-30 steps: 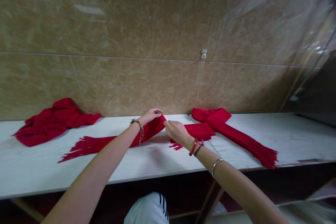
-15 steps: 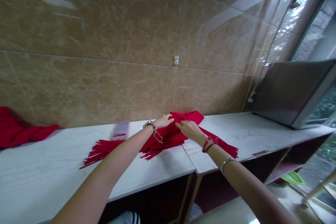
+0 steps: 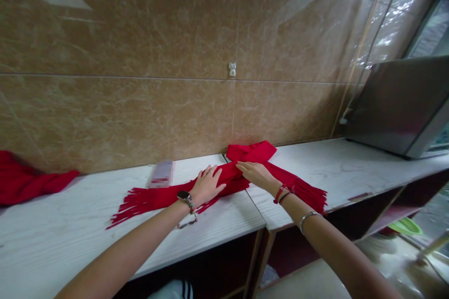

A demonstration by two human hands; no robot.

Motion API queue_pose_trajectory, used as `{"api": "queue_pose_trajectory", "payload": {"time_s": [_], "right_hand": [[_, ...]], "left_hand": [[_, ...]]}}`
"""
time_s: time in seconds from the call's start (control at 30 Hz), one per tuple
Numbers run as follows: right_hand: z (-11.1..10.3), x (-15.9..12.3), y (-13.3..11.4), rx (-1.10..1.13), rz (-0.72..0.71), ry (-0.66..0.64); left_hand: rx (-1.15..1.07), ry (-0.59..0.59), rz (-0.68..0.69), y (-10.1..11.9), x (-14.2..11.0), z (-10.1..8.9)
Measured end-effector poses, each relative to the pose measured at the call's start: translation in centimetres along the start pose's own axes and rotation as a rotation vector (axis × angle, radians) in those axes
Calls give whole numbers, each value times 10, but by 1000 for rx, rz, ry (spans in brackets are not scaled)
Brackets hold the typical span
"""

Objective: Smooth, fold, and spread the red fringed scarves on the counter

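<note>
A red fringed scarf [image 3: 159, 197] lies crossed over itself on the white countertop. One fringed end [image 3: 308, 192] points right, another left, and a folded loop [image 3: 251, 151] rests near the wall. My left hand [image 3: 207, 187] lies flat on the scarf left of the crossing, fingers spread. Beside it, at the crossing, my right hand [image 3: 257, 174] rests on the cloth with fingers stretched to the left; its thumb is mostly hidden. A watch [image 3: 184, 195] is on my left wrist.
A flat rectangular packet [image 3: 161, 174], partly blurred, lies behind the scarf. More red cloth [image 3: 31, 181] sits at the far left. A grey metal box [image 3: 396, 107] stands at the right end of the white countertop [image 3: 70, 229]. Tiled wall rises behind; open shelves lie below.
My left hand has moved left and toward me, from the folded part onto the left stretch of scarf, its fingers spreading. My right hand has stayed near the crossing. The view has shifted slightly.
</note>
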State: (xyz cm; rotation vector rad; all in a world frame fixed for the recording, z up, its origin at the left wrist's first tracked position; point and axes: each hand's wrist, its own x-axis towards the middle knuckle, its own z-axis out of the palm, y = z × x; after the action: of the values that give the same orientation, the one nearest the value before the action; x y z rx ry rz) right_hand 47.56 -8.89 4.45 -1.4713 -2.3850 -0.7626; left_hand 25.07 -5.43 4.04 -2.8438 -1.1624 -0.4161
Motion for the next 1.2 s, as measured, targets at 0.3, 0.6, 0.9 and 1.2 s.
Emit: {"api": "queue_pose_trajectory", "payload": {"time_s": [0.3, 0.6, 0.9, 1.2], "right_hand": [[0, -10, 7, -57, 42, -49], [13, -28, 2, 48, 111, 6], [16, -34, -2, 56, 27, -10], [26, -41, 1, 145, -41, -108]], "left_hand": [[101, 12, 30, 11, 3, -3], [110, -55, 210, 7, 7, -11], [34, -175, 270, -4, 3, 6], [-125, -230, 128, -18, 8, 5]]}}
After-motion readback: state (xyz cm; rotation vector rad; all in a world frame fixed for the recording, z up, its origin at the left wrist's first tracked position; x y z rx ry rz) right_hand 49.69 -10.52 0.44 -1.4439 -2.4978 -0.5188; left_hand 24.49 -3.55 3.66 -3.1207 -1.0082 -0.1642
